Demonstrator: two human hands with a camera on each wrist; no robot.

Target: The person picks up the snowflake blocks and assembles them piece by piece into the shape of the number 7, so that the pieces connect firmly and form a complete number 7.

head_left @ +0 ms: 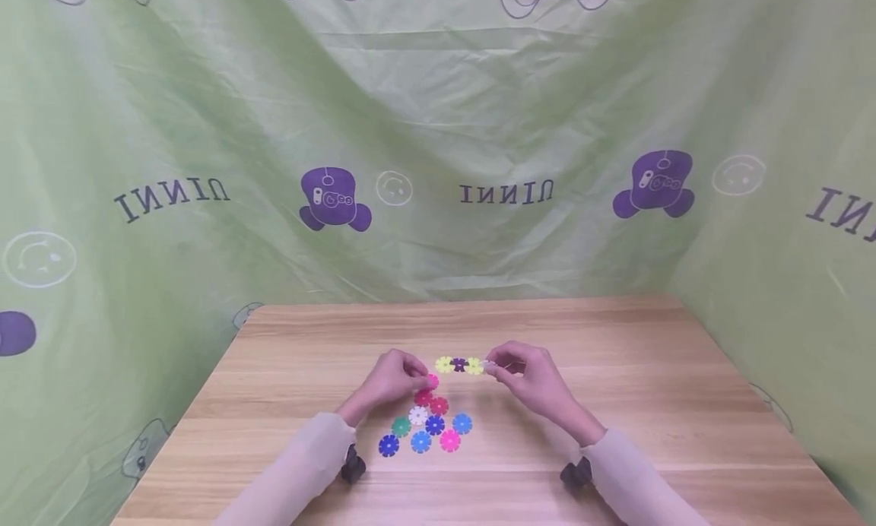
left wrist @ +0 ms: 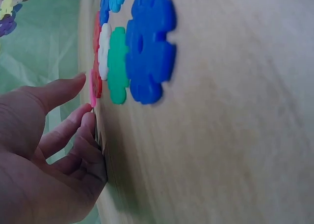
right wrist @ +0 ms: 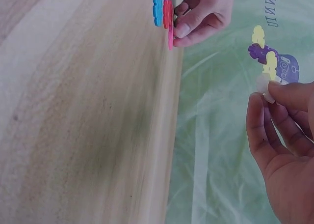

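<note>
The left hand (head_left: 393, 378) is grasping: thumb and fingertip pinch the pink disc (head_left: 433, 381), which sits just to that hand's right, at the far tip of a cluster of notched discs. On the near side of the left hand the cluster spreads toward the person, from a blue disc (head_left: 388, 445) at its left corner through a green disc (head_left: 401, 426), a white disc (head_left: 414, 415) and a red disc (head_left: 423, 397) beside the pink one, to a light blue disc (head_left: 462, 423) at its right corner, on the counter (head_left: 616, 343); how firmly their slots are joined cannot be told. Beyond and right of the left fingertips, near but apart, is the yellow end (head_left: 444, 365) of a short strip (head_left: 455, 365), held up off the counter, its long axis running sideways between the hands. The right hand (head_left: 537, 374) is grasping too, pinching the white end piece (right wrist: 263, 84), so the strip points leftward from it. The coming move seems to turn on that gap: the pink disc lies nearer the person than the yellow end, and the left hand is closer to that end, though only the right hand holds the strip
</note>
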